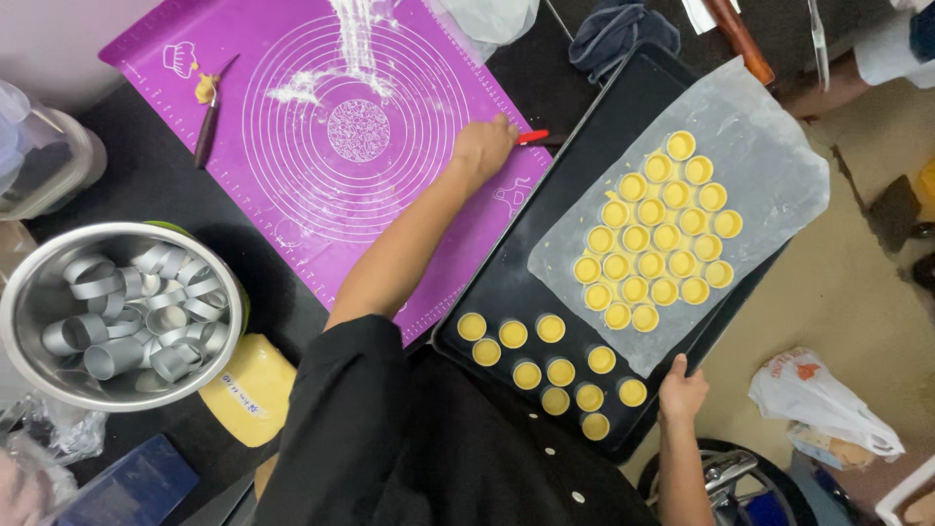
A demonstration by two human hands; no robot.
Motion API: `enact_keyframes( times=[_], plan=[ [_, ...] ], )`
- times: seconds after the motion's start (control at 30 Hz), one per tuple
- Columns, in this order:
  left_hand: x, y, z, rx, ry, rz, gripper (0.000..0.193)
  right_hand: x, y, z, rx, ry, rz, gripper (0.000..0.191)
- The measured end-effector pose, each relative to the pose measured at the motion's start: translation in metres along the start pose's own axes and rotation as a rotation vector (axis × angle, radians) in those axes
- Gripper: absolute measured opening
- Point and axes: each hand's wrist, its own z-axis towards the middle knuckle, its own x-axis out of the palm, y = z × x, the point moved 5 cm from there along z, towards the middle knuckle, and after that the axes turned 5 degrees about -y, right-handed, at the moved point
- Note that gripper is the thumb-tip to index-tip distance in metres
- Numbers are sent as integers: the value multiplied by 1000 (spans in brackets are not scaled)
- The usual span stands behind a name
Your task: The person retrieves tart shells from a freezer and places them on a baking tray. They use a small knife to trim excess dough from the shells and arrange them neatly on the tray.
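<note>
Gripping the baking tray [506,282], right hand [682,392]; left hand [482,146] hides its fingers' hold.

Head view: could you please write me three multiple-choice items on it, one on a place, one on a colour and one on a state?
1. Where do the metal rings lie?
A. on the floor
B. in the steel bowl
C. in a drawer

2. What colour is the baking mat?
A. purple
B. green
C. white

3. What is the right hand doing?
A. gripping the black tray by its edge
B. holding a cup
C. resting in a pocket

Answers: B, the rings fill the bowl; A, the mat is purple with white circles; A, its fingers wrap the tray's rim.
</note>
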Motion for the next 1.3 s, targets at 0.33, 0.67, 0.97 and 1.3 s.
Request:
enact_keyframes(
  times=[0.33,0.67,0.97,1.3],
  plan=[
    [-62,213,-183,-814,-359,-81,21,6,-15,-3,94,30,134,32],
    [-83,283,-232,-1028,-476,-51,38,21,19,-48,167,18,271,32],
    [-77,183,-273,-710,-764,-242,32,106,107,-122,119,110,586,29],
    [-51,36,-375,-804,-608,-525,18,147,160,-147,264,838,640,34]
  ],
)
